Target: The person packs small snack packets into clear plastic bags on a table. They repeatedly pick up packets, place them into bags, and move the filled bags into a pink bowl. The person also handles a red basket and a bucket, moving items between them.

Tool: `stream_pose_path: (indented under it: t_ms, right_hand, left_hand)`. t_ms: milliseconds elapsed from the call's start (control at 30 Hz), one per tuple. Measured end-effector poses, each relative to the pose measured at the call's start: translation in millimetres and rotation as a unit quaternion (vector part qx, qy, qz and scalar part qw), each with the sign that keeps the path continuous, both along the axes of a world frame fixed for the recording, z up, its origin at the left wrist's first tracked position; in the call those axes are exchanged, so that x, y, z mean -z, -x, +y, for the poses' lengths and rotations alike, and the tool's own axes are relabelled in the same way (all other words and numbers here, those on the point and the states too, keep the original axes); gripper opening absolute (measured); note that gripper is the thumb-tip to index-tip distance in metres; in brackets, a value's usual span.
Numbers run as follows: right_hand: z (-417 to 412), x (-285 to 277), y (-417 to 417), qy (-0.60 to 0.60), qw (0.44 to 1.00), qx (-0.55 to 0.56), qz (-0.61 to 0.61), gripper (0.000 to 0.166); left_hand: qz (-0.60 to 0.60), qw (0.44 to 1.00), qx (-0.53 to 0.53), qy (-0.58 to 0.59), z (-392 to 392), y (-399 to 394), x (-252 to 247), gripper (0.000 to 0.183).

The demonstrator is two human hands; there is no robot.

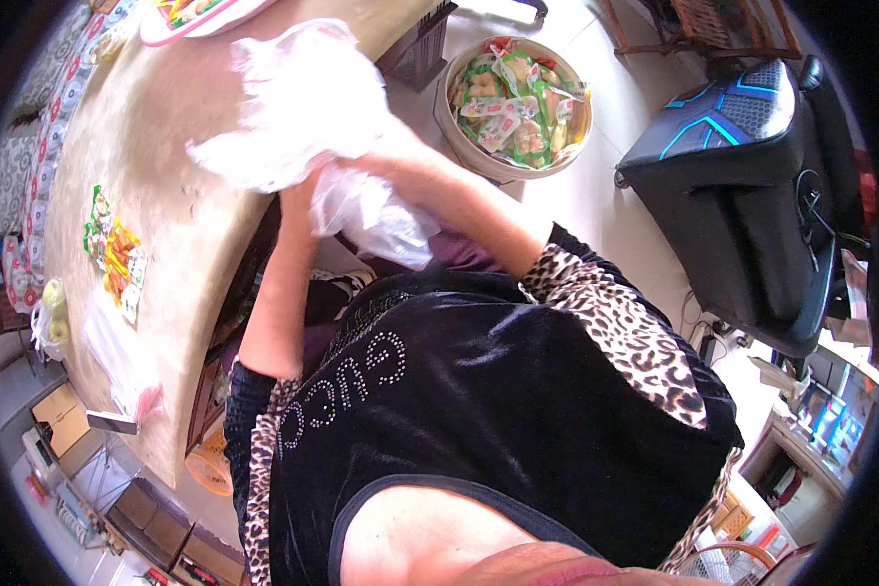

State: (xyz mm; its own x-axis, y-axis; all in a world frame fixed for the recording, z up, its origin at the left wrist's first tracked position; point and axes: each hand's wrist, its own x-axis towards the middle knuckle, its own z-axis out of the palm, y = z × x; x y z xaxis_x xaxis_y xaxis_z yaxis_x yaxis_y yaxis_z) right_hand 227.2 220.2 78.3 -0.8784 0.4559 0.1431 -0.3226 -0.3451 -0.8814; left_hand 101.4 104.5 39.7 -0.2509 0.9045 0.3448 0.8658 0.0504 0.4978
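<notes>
Both my hands are at a thin white plastic bag [315, 95], which is spread and crumpled above the table's edge. My left hand [302, 192] grips its lower gathered part, with the fingers mostly hidden by the film. My right hand [373, 160] holds the bag from the other side, also partly covered. A loose tail of the bag hangs below the hands, over my lap. On the beige table [168, 220], left of the hands, lie several small printed food packets [121, 256] in green and orange wrappers.
A round bucket [450, 143] full of similar food packets stands on the floor, ahead and right. A pink-rimmed basin [162, 38] sits at the table's far end. More plastic bags [113, 340] lie on the table at left. A large black object with blue lines [725, 205] stands right.
</notes>
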Motion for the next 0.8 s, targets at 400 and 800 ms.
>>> stream_pose_path:
  t_ms: [400, 800]
  right_hand:
    - [147.0, 36.9, -78.6, -0.464, 0.615, 0.364, -0.523, 0.071]
    - [123.7, 100.6, -56.4, -0.783, 0.434, -0.024, -0.444, 0.046]
  left_hand:
    - [-0.194, 0.958, -0.203, -0.050, -4.3, 11.7, -38.9, 0.070]
    - [0.139, 0.912, -0.367, 0.120, -68.1, 117.3, -10.2, 0.052]
